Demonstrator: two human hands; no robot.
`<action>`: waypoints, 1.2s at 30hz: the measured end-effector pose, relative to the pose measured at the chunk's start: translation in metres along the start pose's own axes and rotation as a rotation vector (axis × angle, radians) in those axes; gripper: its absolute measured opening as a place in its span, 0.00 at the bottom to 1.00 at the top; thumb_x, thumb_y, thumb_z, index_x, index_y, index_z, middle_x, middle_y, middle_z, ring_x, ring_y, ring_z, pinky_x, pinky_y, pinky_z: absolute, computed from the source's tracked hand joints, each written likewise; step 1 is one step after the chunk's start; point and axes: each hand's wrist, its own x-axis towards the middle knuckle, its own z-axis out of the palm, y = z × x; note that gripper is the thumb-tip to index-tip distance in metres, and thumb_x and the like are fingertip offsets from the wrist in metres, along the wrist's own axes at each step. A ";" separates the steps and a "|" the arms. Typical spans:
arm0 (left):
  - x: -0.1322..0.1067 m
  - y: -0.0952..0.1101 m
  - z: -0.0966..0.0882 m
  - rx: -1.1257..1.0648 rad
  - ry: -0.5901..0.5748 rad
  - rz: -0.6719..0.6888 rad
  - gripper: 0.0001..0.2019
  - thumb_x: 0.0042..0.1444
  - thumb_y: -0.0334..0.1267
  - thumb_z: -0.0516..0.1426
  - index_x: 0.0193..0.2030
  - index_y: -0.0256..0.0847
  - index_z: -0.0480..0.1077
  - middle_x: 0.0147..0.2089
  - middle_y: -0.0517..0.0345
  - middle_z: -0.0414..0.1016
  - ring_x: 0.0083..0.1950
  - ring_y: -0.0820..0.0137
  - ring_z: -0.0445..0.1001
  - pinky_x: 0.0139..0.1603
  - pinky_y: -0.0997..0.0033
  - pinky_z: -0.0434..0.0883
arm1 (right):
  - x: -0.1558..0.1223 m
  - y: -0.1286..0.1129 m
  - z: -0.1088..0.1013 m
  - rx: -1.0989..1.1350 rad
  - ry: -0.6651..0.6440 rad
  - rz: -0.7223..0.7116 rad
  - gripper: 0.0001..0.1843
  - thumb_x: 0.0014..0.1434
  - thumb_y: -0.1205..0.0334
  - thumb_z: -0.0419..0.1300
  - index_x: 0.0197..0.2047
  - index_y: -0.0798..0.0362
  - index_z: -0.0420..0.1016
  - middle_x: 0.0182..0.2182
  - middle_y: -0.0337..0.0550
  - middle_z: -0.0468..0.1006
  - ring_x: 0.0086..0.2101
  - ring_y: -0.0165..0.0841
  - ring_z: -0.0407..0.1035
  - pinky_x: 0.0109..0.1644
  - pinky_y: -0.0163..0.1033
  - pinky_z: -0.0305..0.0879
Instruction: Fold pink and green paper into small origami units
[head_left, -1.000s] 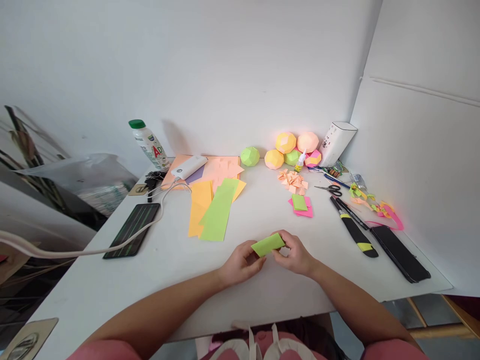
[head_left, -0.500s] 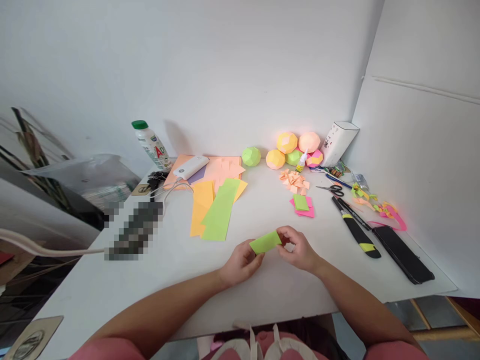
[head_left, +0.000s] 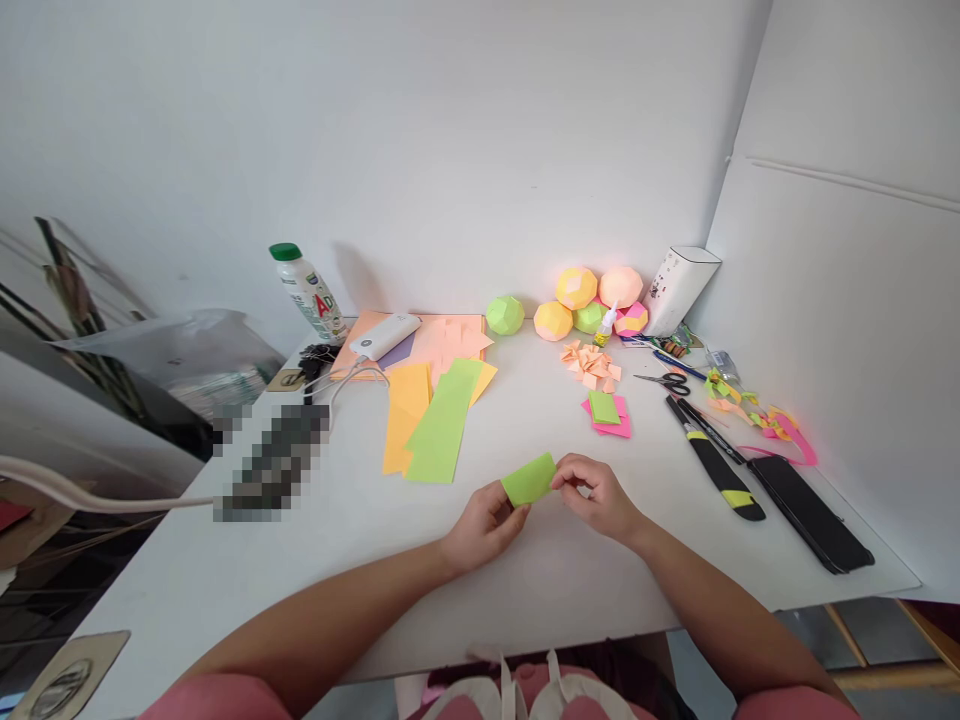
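A small bright green paper strip (head_left: pixel 529 480) is held up a little above the table, its surface slightly bent. My left hand (head_left: pixel 487 525) grips its left end, thumb in front and fingers behind. At the strip's right edge, my right hand (head_left: pixel 596 492) has its fingers curled in and closed, with the fingertips at the paper's edge. Beyond the right hand lie small green square papers (head_left: pixel 604 407) on top of pink square papers (head_left: pixel 616 430). Long green paper strips (head_left: pixel 442 425) overlap orange paper strips (head_left: pixel 405 405) to the left.
Faceted paper balls (head_left: pixel 553 321) stand by the back wall beside a small glue bottle (head_left: pixel 604 328). Peach paper pieces (head_left: pixel 591 364), scissors (head_left: pixel 667 381), a utility knife (head_left: pixel 720 470) and a black case (head_left: pixel 810 515) lie right. A power bank (head_left: pixel 386 337) and white bottle (head_left: pixel 311 295) are left.
The right hand's fingers have shifted slightly along the green paper strip's right end. The strip now shows a broader, more curved face. My left hand keeps its grip.
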 end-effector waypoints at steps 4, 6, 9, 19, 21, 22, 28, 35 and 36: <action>0.000 0.003 0.000 0.051 0.012 0.024 0.11 0.62 0.43 0.49 0.40 0.38 0.67 0.30 0.58 0.69 0.31 0.71 0.67 0.37 0.68 0.71 | 0.001 -0.001 0.001 -0.003 0.011 0.011 0.09 0.53 0.72 0.53 0.31 0.52 0.73 0.30 0.40 0.70 0.27 0.27 0.63 0.27 0.33 0.58; 0.000 0.005 -0.001 0.180 0.079 0.082 0.10 0.62 0.41 0.49 0.34 0.39 0.66 0.28 0.58 0.67 0.30 0.71 0.66 0.34 0.68 0.70 | 0.001 -0.001 0.001 0.006 0.036 0.015 0.09 0.54 0.71 0.54 0.31 0.52 0.74 0.30 0.40 0.70 0.27 0.27 0.63 0.26 0.33 0.59; -0.001 0.007 -0.002 0.498 0.216 0.223 0.10 0.60 0.36 0.49 0.29 0.40 0.65 0.31 0.54 0.70 0.37 0.66 0.69 0.41 0.62 0.70 | 0.003 -0.001 -0.002 0.043 0.197 0.025 0.07 0.56 0.67 0.55 0.33 0.51 0.75 0.31 0.40 0.71 0.27 0.27 0.65 0.28 0.35 0.64; 0.001 -0.012 -0.001 1.189 0.151 -0.122 0.24 0.59 0.47 0.52 0.56 0.30 0.66 0.66 0.30 0.54 0.67 0.38 0.51 0.60 0.33 0.54 | 0.009 0.010 -0.008 0.147 0.368 0.378 0.20 0.57 0.57 0.56 0.53 0.49 0.64 0.43 0.43 0.71 0.32 0.29 0.69 0.31 0.38 0.71; 0.000 -0.011 -0.001 1.168 0.122 -0.062 0.21 0.58 0.44 0.53 0.54 0.31 0.67 0.65 0.31 0.57 0.64 0.42 0.57 0.59 0.39 0.60 | 0.007 0.011 -0.003 0.083 0.262 0.365 0.15 0.57 0.58 0.55 0.47 0.51 0.68 0.40 0.43 0.73 0.31 0.29 0.69 0.31 0.38 0.71; -0.001 -0.010 -0.001 1.143 0.108 -0.009 0.19 0.58 0.43 0.53 0.52 0.32 0.67 0.64 0.32 0.58 0.63 0.43 0.59 0.58 0.41 0.62 | 0.006 0.011 0.000 0.038 0.220 0.338 0.12 0.58 0.58 0.55 0.44 0.51 0.70 0.38 0.43 0.73 0.32 0.30 0.69 0.31 0.38 0.71; -0.008 -0.001 0.001 0.754 -0.001 0.443 0.14 0.58 0.30 0.50 0.51 0.37 0.63 0.60 0.38 0.62 0.61 0.57 0.64 0.53 0.55 0.72 | 0.002 0.016 0.004 -0.368 -0.007 -0.107 0.11 0.58 0.66 0.53 0.42 0.52 0.73 0.44 0.50 0.74 0.44 0.38 0.70 0.46 0.47 0.72; -0.005 -0.009 0.004 0.902 0.052 0.326 0.19 0.56 0.31 0.51 0.55 0.33 0.63 0.61 0.35 0.62 0.67 0.48 0.55 0.61 0.41 0.62 | 0.003 0.015 0.002 -0.536 -0.242 -0.229 0.13 0.58 0.70 0.53 0.45 0.53 0.74 0.49 0.52 0.72 0.52 0.41 0.65 0.56 0.51 0.67; -0.004 -0.011 0.004 0.934 0.065 0.287 0.19 0.56 0.32 0.51 0.55 0.32 0.64 0.62 0.34 0.61 0.67 0.47 0.54 0.62 0.39 0.60 | 0.003 0.014 0.002 -0.520 -0.237 -0.233 0.13 0.59 0.69 0.53 0.45 0.52 0.74 0.47 0.51 0.73 0.51 0.40 0.66 0.54 0.51 0.68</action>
